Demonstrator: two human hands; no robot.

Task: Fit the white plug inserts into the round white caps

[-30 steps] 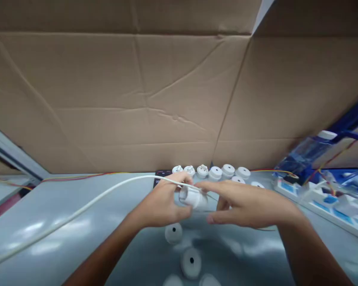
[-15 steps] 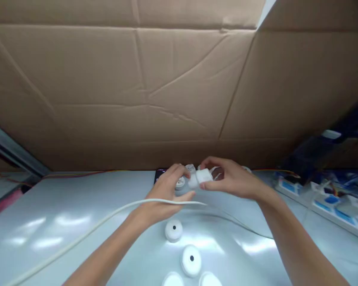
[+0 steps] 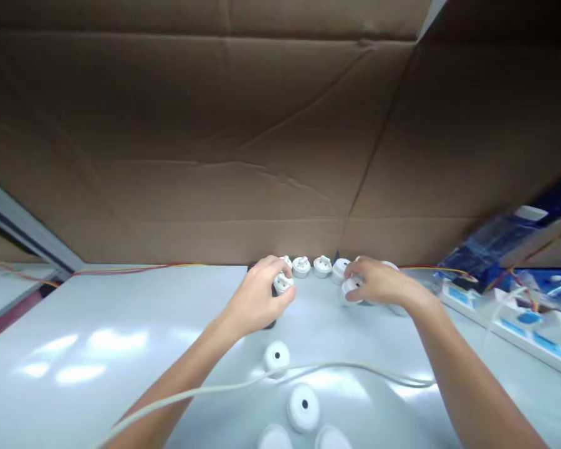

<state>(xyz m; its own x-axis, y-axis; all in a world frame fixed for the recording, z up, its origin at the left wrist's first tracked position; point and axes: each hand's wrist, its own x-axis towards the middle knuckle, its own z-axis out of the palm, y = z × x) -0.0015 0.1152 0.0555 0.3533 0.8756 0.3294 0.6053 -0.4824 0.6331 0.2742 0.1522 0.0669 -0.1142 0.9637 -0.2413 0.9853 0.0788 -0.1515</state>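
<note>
At the back of the table, my left hand [image 3: 262,296] has its thumb and fingers curled around a small round white socket-like part [image 3: 283,284]. A dark flat object, like a phone, is mostly hidden beneath that hand. My right hand [image 3: 378,280], farther right, grips a round white cap [image 3: 351,289] with a dark centre hole. Between the hands, near the cardboard, stand more white socket-like parts [image 3: 322,266] in a row, along with another white cap [image 3: 340,270].
Several white caps [image 3: 303,408] sit at the front. A white cable [image 3: 234,386] crosses over my left forearm. A tall cardboard wall [image 3: 206,156] closes off the back. Power strips [image 3: 505,324] with plugs and wires lie at right. Thin coloured wires [image 3: 135,269] run along the back edge.
My hands have moved apart; the white piece that my right hand held between them has gone right. My left fingers have closed around a socket-like part. The cable has dropped lower.
</note>
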